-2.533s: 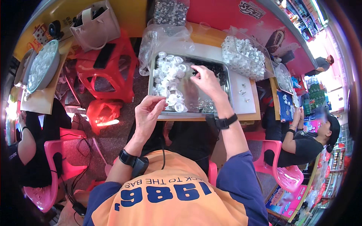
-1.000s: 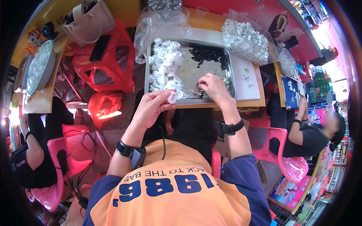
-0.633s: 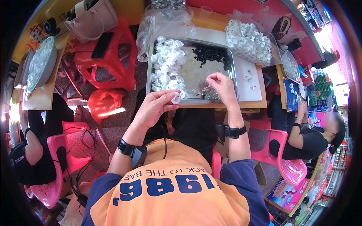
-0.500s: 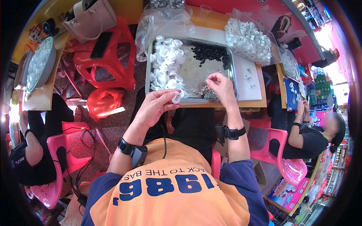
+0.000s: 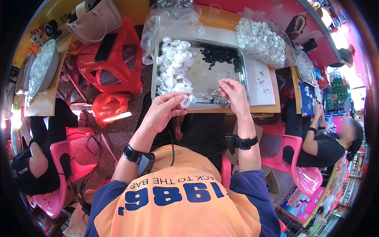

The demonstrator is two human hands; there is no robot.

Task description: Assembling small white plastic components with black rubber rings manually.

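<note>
Between the thumb and fingers of my left hand [image 5: 161, 112] is a round white plastic piece [image 5: 185, 102], at the tray's near edge. My right hand [image 5: 236, 96] is closed in a pinch over the near right part of the metal tray [image 5: 246, 75]; whatever its fingertips hold is too small to make out. Below and beside that hand lies a heap of small shiny parts [image 5: 218, 97]. White plastic pieces [image 5: 172, 65] fill the tray's left side. Small black parts [image 5: 222, 57] are spread across its far right.
A clear box of white pieces [image 5: 261, 41] stands behind the tray. Loose small metal parts [image 5: 261, 81] lie on the white board at right. A plastic bag [image 5: 169, 23] sits at the far left corner. A red stool [image 5: 112, 63] bears a phone [image 5: 106, 47]. People sit at both sides.
My right hand has shifted slightly to the right, its fingers still pinched. My left hand keeps the white plastic piece in nearly the same place.
</note>
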